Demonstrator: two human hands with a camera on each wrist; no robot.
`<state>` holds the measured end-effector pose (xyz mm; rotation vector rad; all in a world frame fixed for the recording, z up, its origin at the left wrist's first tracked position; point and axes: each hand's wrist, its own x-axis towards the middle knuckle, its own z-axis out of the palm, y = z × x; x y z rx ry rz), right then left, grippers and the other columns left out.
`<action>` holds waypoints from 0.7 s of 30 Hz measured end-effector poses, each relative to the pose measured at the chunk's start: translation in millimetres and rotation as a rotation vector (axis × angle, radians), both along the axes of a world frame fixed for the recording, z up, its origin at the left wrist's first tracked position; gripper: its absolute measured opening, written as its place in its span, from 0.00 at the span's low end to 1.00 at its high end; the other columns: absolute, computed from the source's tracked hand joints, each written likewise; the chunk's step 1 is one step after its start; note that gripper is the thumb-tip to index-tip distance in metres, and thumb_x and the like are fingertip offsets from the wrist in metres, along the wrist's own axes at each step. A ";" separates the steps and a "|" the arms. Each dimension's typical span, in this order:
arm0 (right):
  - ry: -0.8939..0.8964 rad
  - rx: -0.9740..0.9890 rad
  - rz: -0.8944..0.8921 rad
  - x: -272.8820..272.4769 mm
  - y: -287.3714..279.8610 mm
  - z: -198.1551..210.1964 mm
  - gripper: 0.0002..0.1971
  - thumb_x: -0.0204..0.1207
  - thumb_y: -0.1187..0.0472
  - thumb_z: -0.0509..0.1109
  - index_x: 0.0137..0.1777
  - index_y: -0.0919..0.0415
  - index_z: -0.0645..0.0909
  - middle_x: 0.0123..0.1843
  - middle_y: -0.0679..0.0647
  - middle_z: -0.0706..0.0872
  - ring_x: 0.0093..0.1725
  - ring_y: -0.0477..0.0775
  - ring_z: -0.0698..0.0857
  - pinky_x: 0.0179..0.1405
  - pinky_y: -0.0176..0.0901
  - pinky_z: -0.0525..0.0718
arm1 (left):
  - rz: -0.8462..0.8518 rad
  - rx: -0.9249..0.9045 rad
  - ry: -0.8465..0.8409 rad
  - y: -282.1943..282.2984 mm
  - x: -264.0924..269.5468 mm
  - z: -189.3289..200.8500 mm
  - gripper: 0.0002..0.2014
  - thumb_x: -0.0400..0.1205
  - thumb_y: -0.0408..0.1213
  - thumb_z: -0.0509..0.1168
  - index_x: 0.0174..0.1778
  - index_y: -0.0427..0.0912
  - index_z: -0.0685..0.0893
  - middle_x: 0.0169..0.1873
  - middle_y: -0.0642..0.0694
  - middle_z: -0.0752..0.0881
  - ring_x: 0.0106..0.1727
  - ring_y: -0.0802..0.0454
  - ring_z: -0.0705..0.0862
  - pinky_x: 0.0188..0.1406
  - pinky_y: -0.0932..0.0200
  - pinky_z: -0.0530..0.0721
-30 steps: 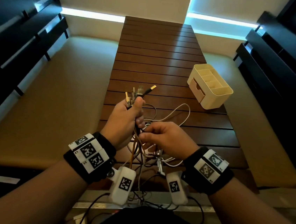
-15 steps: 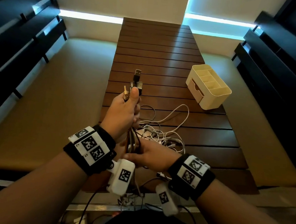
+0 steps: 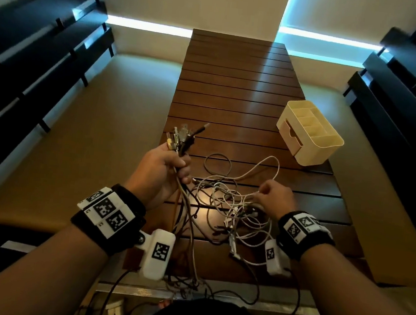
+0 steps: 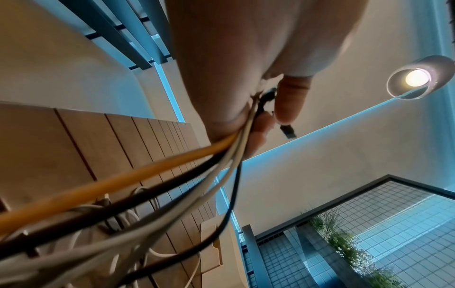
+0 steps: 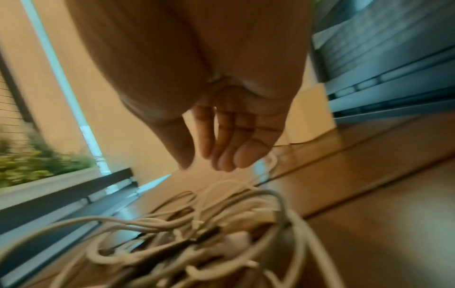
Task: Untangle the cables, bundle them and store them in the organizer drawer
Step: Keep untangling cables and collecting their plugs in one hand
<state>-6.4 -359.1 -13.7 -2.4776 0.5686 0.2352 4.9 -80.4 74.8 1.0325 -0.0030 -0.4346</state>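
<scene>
Tangle of white, black and orange cables (image 3: 232, 206) lies on the dark slatted wooden table (image 3: 234, 88). Left hand (image 3: 160, 170) is fisted round a gathered bunch, plug ends up. Right hand (image 3: 275, 199), fingers relaxed, hovers over the white loops, holding nothing. Cream plastic organizer with drawer (image 3: 309, 132) sits well apart, far right.

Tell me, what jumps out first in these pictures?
A left hand grips a fistful of cable plugs held up over a slatted wooden table. Below it, a heap of pale tangled cables sprawls under the right hand. A cream organizer sits far right.
</scene>
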 end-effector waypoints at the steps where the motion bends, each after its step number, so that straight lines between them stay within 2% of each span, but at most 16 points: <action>1: 0.069 -0.050 -0.002 0.9 -6.4 -6.5 0.09 0.75 0.51 0.76 0.43 0.51 0.80 0.47 0.51 0.85 0.42 0.48 0.83 0.46 0.48 0.87 | -0.009 -0.016 0.004 0.3 -0.2 0.2 0.20 0.72 0.25 0.54 0.60 0.36 0.75 0.31 0.49 0.69 0.27 0.54 0.68 0.27 0.59 0.73; 3: 0.197 -0.104 0.052 -1.7 -10.8 -14.9 0.12 0.75 0.52 0.78 0.46 0.53 0.77 0.46 0.50 0.82 0.40 0.47 0.81 0.40 0.43 0.80 | -0.007 -0.011 0.012 -0.3 0.4 0.6 0.20 0.78 0.25 0.53 0.65 0.34 0.76 0.31 0.48 0.72 0.28 0.54 0.71 0.29 0.58 0.74; 5: 0.229 -0.088 0.081 -5.2 -10.3 -24.7 0.12 0.75 0.53 0.78 0.47 0.51 0.76 0.48 0.50 0.83 0.43 0.49 0.82 0.41 0.42 0.79 | -0.018 0.011 0.024 -3.5 1.0 0.5 0.17 0.87 0.30 0.52 0.71 0.35 0.75 0.31 0.48 0.73 0.29 0.54 0.72 0.30 0.58 0.74; 8: 0.186 -0.084 0.069 -6.7 -8.9 -36.2 0.11 0.74 0.54 0.79 0.37 0.50 0.79 0.47 0.53 0.87 0.44 0.51 0.84 0.45 0.47 0.84 | -0.040 0.025 0.048 -10.7 0.4 2.1 0.19 0.91 0.40 0.51 0.74 0.33 0.71 0.31 0.48 0.72 0.28 0.55 0.71 0.29 0.60 0.75; 11: 0.078 0.026 0.013 -7.1 -7.9 -33.6 0.09 0.75 0.53 0.78 0.37 0.49 0.82 0.44 0.50 0.88 0.44 0.51 0.86 0.50 0.51 0.88 | -0.028 0.052 0.052 -16.4 0.3 4.7 0.18 0.91 0.43 0.51 0.69 0.33 0.75 0.31 0.48 0.70 0.28 0.55 0.70 0.28 0.61 0.75; 13: -0.028 0.120 -0.005 -7.7 -8.4 -26.5 0.07 0.75 0.54 0.78 0.37 0.49 0.84 0.41 0.48 0.88 0.43 0.51 0.86 0.46 0.48 0.86 | -0.031 0.066 0.057 -18.6 -0.1 6.3 0.14 0.91 0.42 0.52 0.61 0.37 0.77 0.31 0.48 0.70 0.28 0.55 0.70 0.29 0.60 0.74; 15: -0.119 0.182 0.005 -8.8 -7.4 -15.2 0.07 0.75 0.56 0.78 0.37 0.50 0.85 0.39 0.47 0.88 0.43 0.49 0.86 0.41 0.42 0.81 | -0.042 0.057 0.071 -19.3 -1.6 7.9 0.12 0.91 0.42 0.52 0.58 0.38 0.77 0.31 0.48 0.70 0.28 0.54 0.70 0.29 0.60 0.74; 18: -0.230 0.287 -0.006 -10.9 -5.8 4.0 0.05 0.76 0.58 0.78 0.40 0.49 0.86 0.40 0.46 0.87 0.42 0.45 0.84 0.41 0.38 0.78 | -0.064 0.058 0.069 -18.3 -4.0 8.3 0.12 0.91 0.39 0.51 0.57 0.36 0.76 0.31 0.48 0.71 0.28 0.54 0.70 0.29 0.60 0.74; 21: -0.368 0.409 -0.021 -14.0 -4.1 24.1 0.02 0.77 0.59 0.76 0.45 0.50 0.87 0.44 0.48 0.89 0.47 0.49 0.87 0.49 0.44 0.84 | -0.080 0.066 0.043 -16.5 -5.0 7.0 0.13 0.91 0.37 0.52 0.62 0.33 0.77 0.30 0.48 0.71 0.27 0.55 0.70 0.28 0.60 0.74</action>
